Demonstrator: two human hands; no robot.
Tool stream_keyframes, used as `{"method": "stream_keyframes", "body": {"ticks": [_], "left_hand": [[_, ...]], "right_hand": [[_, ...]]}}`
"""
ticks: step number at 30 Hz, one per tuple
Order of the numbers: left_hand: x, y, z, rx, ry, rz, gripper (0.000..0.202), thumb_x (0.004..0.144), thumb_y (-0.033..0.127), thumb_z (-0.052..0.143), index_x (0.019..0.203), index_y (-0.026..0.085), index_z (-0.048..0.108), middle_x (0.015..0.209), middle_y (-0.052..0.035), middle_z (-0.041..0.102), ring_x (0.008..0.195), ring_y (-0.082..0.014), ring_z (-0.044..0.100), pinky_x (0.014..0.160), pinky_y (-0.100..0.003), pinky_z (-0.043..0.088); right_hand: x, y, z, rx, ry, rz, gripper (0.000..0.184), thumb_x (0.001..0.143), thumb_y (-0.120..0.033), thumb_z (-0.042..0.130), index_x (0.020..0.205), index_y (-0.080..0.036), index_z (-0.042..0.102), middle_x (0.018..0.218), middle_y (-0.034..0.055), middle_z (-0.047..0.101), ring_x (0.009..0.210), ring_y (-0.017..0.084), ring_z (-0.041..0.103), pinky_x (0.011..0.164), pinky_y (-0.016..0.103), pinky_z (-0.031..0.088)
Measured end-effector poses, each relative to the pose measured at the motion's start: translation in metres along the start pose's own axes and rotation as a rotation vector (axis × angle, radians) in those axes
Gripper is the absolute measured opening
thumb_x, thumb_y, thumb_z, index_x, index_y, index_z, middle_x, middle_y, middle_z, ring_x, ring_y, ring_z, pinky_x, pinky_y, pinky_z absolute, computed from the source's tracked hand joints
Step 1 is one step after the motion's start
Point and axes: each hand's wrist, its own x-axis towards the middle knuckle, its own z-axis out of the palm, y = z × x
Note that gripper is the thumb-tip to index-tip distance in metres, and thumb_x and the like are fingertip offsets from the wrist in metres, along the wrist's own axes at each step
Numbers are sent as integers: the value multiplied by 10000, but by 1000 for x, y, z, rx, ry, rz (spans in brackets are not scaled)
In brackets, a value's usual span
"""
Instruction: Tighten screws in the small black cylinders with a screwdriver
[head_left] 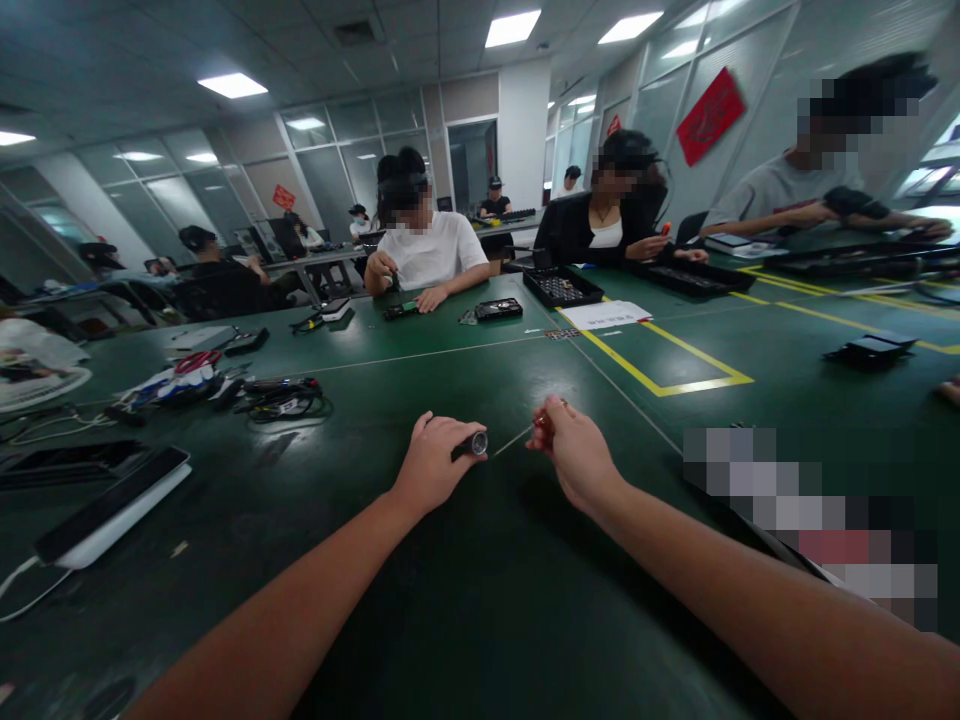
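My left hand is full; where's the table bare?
Free: green tabletop between your forearms, and inside the yellow tape outline, nearer you than the white paper. Crowded: your left side, with tangled cables and a black-and-white device.

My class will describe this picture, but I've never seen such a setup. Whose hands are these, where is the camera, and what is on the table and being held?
There is no machine: the hands belong to a person wearing a camera on the head, so we look forward and down with them. The left hand holds a dark tube with a shiny round end. The right hand is opposite, fingers drawn together; anything in them is too small to tell. On the green table, to the left, lie a long device and cables. Farther off are a black tray and a white sheet beside yellow lines. Across the table, a co-worker in white handles other parts.
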Motion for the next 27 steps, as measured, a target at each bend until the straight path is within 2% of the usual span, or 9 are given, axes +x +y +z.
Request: {"method": "stream_keyframes", "body": {"ticks": [4, 16, 21, 27], "left_hand": [[1, -3, 1, -7, 28, -62, 314, 865, 332, 724, 1171, 294, 668, 1107, -34, 706, 1095, -262, 603, 1144, -575, 252], [0, -1, 3, -38, 17, -72, 349, 858, 364, 728, 1194, 294, 663, 1097, -33, 706, 1094, -266, 608, 1155, -583, 230], [0, -3, 3, -78, 23, -94, 345, 873, 373, 711, 1206, 306, 651, 1146, -25, 706, 1111, -264, 609, 1161, -599, 205], [-2, -1, 1, -78, 5, -89, 344, 880, 371, 704, 1212, 300, 649, 1131, -27, 706, 1115, -259, 601, 1158, -598, 204]], "right_hand": [[1, 1, 0, -36, 43, -48, 370, 905, -569, 505, 856, -210, 583, 721, 28, 604, 647, 183, 599, 626, 340, 533], [-9, -10, 1, -167, -97, -210, 347, 902, -514, 590, 914, -176, 666, 816, 57, 718, 747, 191, 687, 752, 362, 549], [-12, -17, 0, -188, -108, -224, 301, 888, -472, 627, 917, -180, 695, 816, 58, 741, 777, 205, 716, 771, 367, 564], [-14, -18, 0, -183, -98, -196, 252, 854, -414, 670, 936, -175, 680, 773, 46, 740, 728, 200, 717, 720, 354, 564]]}}
